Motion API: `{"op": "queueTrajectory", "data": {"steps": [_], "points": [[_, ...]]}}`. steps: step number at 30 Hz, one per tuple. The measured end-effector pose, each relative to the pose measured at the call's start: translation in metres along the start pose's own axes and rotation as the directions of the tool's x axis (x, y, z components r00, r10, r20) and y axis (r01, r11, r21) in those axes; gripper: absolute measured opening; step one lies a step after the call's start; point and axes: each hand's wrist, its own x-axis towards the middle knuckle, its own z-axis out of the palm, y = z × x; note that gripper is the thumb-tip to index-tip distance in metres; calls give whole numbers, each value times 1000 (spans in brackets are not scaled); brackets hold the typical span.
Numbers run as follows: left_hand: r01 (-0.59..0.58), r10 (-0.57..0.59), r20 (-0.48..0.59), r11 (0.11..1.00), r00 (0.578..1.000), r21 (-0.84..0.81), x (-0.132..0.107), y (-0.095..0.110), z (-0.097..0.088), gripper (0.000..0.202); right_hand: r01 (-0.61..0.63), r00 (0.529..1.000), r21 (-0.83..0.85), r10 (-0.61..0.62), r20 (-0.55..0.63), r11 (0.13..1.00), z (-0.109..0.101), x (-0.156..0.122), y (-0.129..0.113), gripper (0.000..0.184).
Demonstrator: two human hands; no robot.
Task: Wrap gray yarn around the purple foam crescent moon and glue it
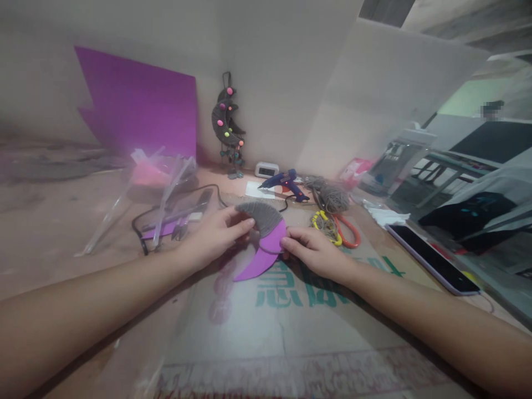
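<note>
A purple crescent cut-out [266,249] lies on a cardboard sheet [291,316], its upper half wrapped in grey yarn. My left hand [216,235] pinches the wrapped upper end from the left, fingers closed on it. My right hand [313,249] presses fingertips against the crescent's right edge where yarn meets bare purple, fingers curled on it. A loose bundle of grey yarn [330,194] sits behind my right hand.
A blue glue gun [285,183] with its black cord rests at the back, near a small white clock [266,169]. A finished moon ornament [228,124] hangs on the wall beside a purple sheet [141,105]. Scissors with orange and yellow handles [338,230], glue sticks [166,205], a phone [432,257].
</note>
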Motion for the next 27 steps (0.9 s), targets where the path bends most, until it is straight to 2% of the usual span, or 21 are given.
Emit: {"op": "queueTrajectory", "data": {"steps": [4, 6, 10, 15, 18, 22, 24, 27], "points": [[-73, 72, 22, 997, 997, 20, -1, 0, 1, 50, -50, 998, 119, 45, 43, 992, -1, 2, 2, 33], [-90, 89, 57, 996, 994, 20, -2, 1, 3, 54, -81, 995, 158, 71, 72, 984, -1, 3, 2, 36], [-114, 111, 87, 993, 990, 35, -4, 2, 6, 47, -119, 990, 167, 104, 92, 979, -2, 3, 1, 38], [-151, 145, 62, 984, 987, 92, -7, 0, 6, 54, -153, 986, 224, 134, 97, 963, -2, 4, 0, 39], [-174, 164, 82, 975, 983, 137, -9, 1, 7, 48, -168, 984, 251, 148, 98, 953, -2, 4, 0, 39], [-197, 199, 21, 938, 980, 284, -11, 7, 10, 43, -169, 984, 272, 149, 94, 947, -3, 4, -2, 38], [-207, 233, -29, 906, 972, 370, -13, 10, 11, 39, -124, 991, 220, 112, 67, 968, -4, 3, -3, 39], [-208, 257, -56, 875, 965, 438, -13, 12, 11, 28, -59, 997, 52, 57, 46, 997, -5, 2, -4, 42]]}}
